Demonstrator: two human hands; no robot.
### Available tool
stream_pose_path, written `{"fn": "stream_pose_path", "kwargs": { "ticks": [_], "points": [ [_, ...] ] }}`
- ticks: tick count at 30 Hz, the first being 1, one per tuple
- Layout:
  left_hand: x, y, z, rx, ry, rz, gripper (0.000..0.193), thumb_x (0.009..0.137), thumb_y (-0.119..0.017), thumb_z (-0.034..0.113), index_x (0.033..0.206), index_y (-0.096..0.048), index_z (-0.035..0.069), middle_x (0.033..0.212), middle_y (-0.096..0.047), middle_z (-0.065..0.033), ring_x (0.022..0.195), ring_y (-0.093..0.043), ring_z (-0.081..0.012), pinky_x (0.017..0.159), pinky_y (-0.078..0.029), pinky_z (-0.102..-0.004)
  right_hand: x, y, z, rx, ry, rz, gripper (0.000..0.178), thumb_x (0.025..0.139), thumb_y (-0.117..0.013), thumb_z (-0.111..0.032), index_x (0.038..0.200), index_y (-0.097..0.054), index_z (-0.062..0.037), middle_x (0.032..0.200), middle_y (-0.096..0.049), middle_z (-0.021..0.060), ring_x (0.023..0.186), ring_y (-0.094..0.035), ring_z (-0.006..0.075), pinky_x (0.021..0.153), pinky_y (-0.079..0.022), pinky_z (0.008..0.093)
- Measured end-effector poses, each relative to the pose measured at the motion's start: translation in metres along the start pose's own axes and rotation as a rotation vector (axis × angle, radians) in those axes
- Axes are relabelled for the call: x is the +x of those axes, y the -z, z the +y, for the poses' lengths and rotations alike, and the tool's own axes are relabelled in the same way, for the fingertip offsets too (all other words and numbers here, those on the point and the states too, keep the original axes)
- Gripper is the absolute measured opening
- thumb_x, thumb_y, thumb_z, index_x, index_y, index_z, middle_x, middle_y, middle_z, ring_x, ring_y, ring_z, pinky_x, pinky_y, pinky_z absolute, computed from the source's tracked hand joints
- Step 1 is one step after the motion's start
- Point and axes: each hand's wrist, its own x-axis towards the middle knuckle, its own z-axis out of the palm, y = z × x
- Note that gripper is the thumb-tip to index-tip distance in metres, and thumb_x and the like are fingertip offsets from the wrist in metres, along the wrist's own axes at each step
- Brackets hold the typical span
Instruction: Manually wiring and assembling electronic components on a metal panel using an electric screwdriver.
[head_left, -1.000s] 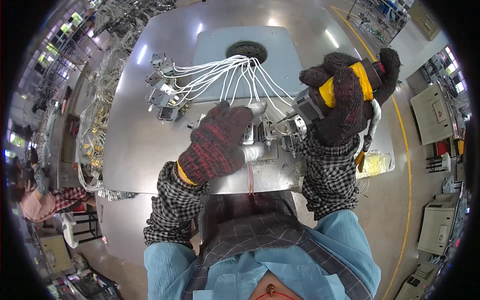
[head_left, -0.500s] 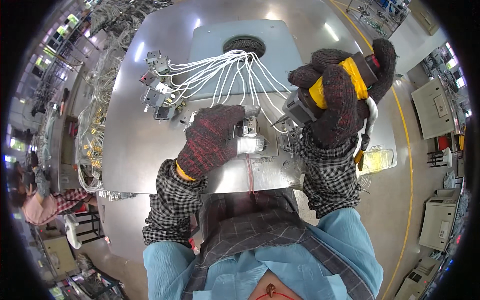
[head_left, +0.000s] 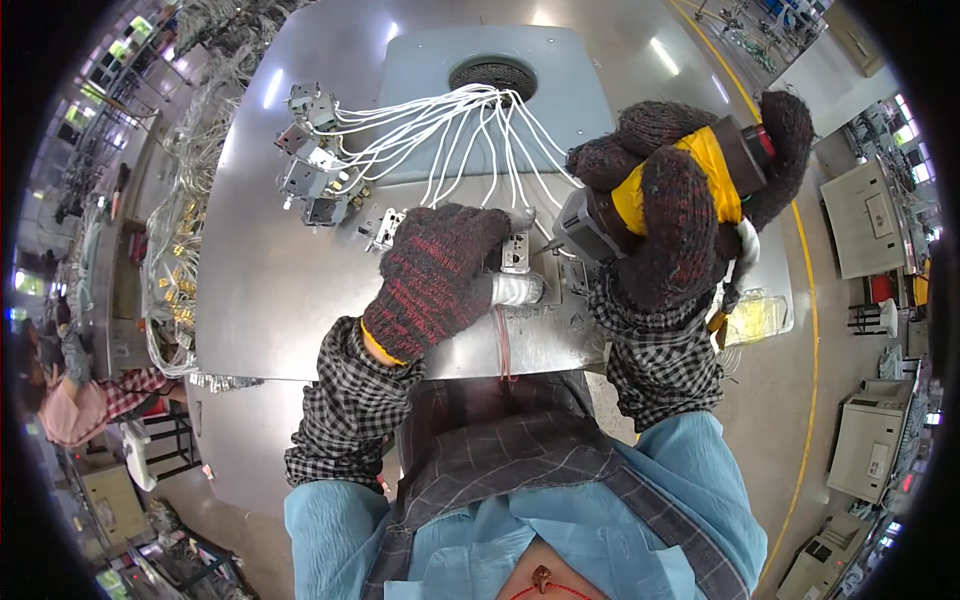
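Observation:
My left hand (head_left: pixel 440 275), in a dark red-black knit glove with taped fingertips, pinches a small metal block with holes (head_left: pixel 515 253) over the table. In my gloved right hand (head_left: pixel 680 215) is an electric screwdriver (head_left: pixel 588 228) wrapped with yellow tape. Its thin bit points left, close to the right side of the block; whether it touches cannot be made out. Another metal block (head_left: pixel 574 277) lies by my right cuff, partly hidden. White wires (head_left: pixel 440 125) fan out from a round opening toward the blocks.
Several wired metal blocks (head_left: pixel 312 165) are clustered at the left on the metal table (head_left: pixel 260 290). A blue-grey panel (head_left: pixel 420 65) with a round black grille (head_left: pixel 492 75) is behind. Yellow material (head_left: pixel 755 318) lies at the right edge. Another person (head_left: pixel 85 400) sits far left.
My left hand and the metal block have shifted slightly right. The screwdriver's bit is now nearer the block. The whole view has also moved a little.

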Motion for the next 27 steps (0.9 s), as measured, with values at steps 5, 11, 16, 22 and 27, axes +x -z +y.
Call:
{"fn": "stream_pose_path", "kwargs": {
  "ticks": [5, 11, 16, 22, 27],
  "points": [
    [0.005, 0.005, 0.005, 0.011, 0.041, -0.057, 0.057, 0.069, -0.075, 0.051, 0.107, -0.069, 0.010, 0.080, -0.066, -0.0097, 0.076, -0.064, -0.0292, 0.070, -0.048, -0.0414, -0.005, -0.008, 0.006, 0.078, 0.000, 0.057, 0.074, 0.088, -0.062, -0.009, 0.147, -0.019, -0.0199, 0.100, -0.063, 0.0181, 0.078, -0.068, 0.0279, 0.069, -0.061, 0.0428],
    [0.001, -0.002, 0.000, 0.022, -0.022, 0.058, 0.053, 0.066, -0.078, 0.048, 0.102, -0.070, 0.009, 0.078, -0.065, -0.0080, 0.077, -0.062, -0.0284, 0.074, -0.047, -0.0426, -0.025, -0.004, 0.006, -0.217, 0.006, 0.049, 0.074, 0.085, -0.070, -0.010, 0.145, -0.027, -0.0149, 0.119, -0.057, 0.0160, 0.089, -0.067, 0.0245, 0.073, -0.061, 0.0441],
    [0.003, 0.005, 0.006, 0.011, 0.030, 0.001, 0.054, 0.066, -0.079, 0.047, 0.102, -0.070, 0.008, 0.079, -0.066, -0.0073, 0.082, -0.062, -0.0286, 0.079, -0.045, -0.0436, -0.004, 0.005, 0.018, 0.025, 0.217, -0.015, 0.077, 0.088, -0.066, -0.004, 0.147, -0.021, -0.0194, 0.105, -0.063, 0.0177, 0.085, -0.068, 0.0272, 0.072, -0.062, 0.0482],
    [-0.003, 0.008, 0.008, 0.037, 0.033, -0.026, 0.061, 0.065, -0.078, 0.051, 0.108, -0.068, 0.009, 0.085, -0.066, -0.0076, 0.091, -0.060, -0.0290, 0.089, -0.043, -0.0461, -0.014, -0.019, 0.009, -0.039, 0.081, -0.024, 0.081, 0.086, -0.069, -0.004, 0.147, -0.020, -0.0229, 0.105, -0.063, 0.0181, 0.082, -0.069, 0.0286, 0.070, -0.062, 0.0453],
    [-0.027, 0.017, -0.006, 0.282, -0.056, -0.057, 0.071, 0.071, -0.071, 0.054, 0.125, -0.058, 0.009, 0.102, -0.061, -0.0092, 0.105, -0.055, -0.0322, 0.105, -0.033, -0.0526, -0.018, -0.019, -0.002, 0.047, -0.049, 0.075, 0.080, 0.087, -0.068, -0.003, 0.147, -0.019, -0.0229, 0.104, -0.064, 0.0183, 0.079, -0.069, 0.0282, 0.068, -0.062, 0.0427]
  ]
}}
